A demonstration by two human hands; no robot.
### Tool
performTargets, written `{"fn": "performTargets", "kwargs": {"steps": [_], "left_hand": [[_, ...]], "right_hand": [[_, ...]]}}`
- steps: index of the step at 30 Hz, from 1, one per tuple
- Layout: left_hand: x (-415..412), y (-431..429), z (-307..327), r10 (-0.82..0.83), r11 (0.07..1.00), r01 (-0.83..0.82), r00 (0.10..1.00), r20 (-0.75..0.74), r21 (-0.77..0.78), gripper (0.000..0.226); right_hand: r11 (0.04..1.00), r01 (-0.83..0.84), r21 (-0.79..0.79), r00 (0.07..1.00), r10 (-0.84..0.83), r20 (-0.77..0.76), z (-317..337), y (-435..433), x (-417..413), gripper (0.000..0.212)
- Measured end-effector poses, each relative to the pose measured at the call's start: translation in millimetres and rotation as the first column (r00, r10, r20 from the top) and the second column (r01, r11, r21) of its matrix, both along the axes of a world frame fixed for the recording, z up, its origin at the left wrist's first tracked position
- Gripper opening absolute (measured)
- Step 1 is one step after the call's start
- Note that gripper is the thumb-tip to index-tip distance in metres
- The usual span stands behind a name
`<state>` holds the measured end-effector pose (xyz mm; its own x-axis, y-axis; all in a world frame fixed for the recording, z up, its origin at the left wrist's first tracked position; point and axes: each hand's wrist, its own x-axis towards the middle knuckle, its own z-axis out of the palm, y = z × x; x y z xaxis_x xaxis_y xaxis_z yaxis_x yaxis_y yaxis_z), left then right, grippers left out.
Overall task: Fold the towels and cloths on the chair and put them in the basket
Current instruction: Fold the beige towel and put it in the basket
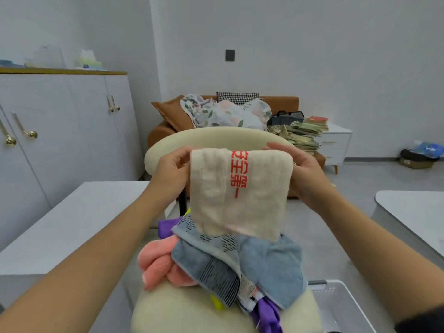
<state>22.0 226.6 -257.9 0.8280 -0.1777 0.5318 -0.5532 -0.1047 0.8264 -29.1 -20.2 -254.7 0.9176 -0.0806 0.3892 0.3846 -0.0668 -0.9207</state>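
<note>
Now holding up a cream terry towel (240,200) with red lettering.
Pinching its top corners between left hand (173,169) and right hand (301,168).

A cream towel (240,195) with red lettering hangs folded over, pinched at its top corners by the left hand (171,168) and right hand (302,169). Below it, heaped unfolded on the chair (182,313), lie a blue towel (269,265), pink cloth (158,265), purple cloth (269,313) and yellow cloth (217,304). The white basket (341,306) stands just right of the chair.
</note>
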Motion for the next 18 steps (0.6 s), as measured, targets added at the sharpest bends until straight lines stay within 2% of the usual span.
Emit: {"fn": "performTargets", "kwargs": {"steps": [1, 5, 11, 15, 18], "left_hand": [[1, 1, 0, -0.020, 0.999, 0.020, 1.000, -0.014, 0.025, 0.019], [3, 2, -3, -0.071, 0.996, 0.073, 0.997, -0.042, 0.050, 0.024], [5, 6, -8, -0.083, 0.986, 0.082, 0.997, 0.000, 0.143, 0.018], [8, 11, -13, -0.128, 0.977, 0.128, 0.992, -0.009, 0.171, 0.038], [6, 14, -14, -0.173, 0.967, 0.165, 0.985, 0.027, 0.197, 0.034]], "right_hand": [[1.000, -0.009, -0.026, 1.000, 0.009, -0.019, -3, -3, 2, 0.028], [0.994, -0.018, -0.107, 0.999, 0.012, -0.051, -8, -6, 2, 0.030], [0.988, -0.012, -0.151, 0.996, -0.002, -0.089, -21, -12, 6, 0.020], [0.984, -0.058, -0.167, 0.995, 0.043, -0.092, -22, -14, 3, 0.021], [0.979, -0.084, -0.184, 0.994, 0.069, -0.087, -22, -15, 1, 0.024]]}}
